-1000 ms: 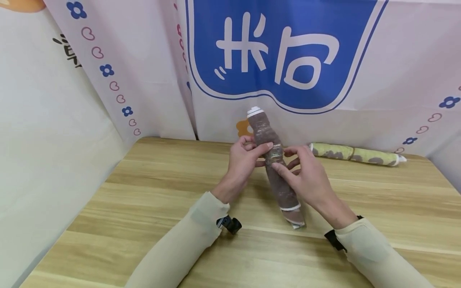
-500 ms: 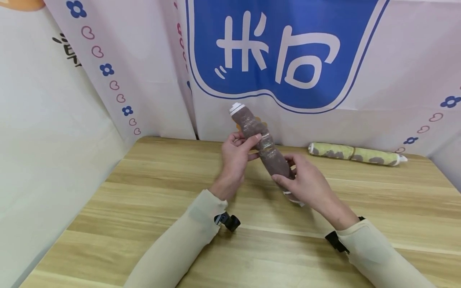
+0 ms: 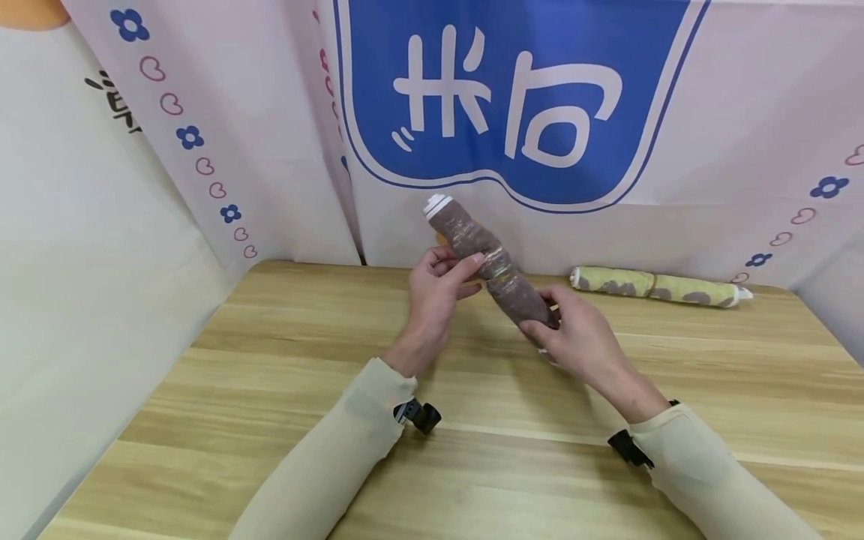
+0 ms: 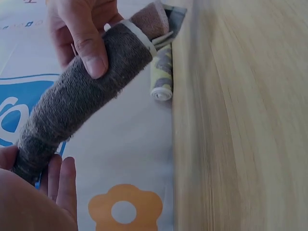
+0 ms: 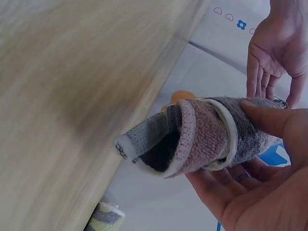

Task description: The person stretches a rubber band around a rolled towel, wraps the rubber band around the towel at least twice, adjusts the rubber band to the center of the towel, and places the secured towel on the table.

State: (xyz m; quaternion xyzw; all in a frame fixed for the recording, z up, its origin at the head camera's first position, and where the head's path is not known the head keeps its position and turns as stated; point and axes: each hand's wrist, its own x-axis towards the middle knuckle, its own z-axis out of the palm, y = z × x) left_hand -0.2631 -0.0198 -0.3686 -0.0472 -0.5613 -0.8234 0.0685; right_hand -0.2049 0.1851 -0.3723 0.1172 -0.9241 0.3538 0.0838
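Observation:
A rolled towel, brown-grey with white edging, is held slanted above the table, its upper end leaning left. A band cinches it near the middle. My left hand pinches it just above that band, thumb in front and fingers behind. Lower down, my right hand grips the roll near its bottom end. In the right wrist view, the towel's open end shows loose inner layers and a grey corner sticking out. The left wrist view shows the right thumb pressed along the terry cloth.
Another rolled towel, yellow-green with grey patches and a band round its middle, lies at the back right of the wooden table. A printed cloth backdrop hangs along the table's rear edge.
The right hand has slid down the towel from its middle to near the lower end. The towel's top has swung left and its bottom has risen. The left hand shifted slightly left.

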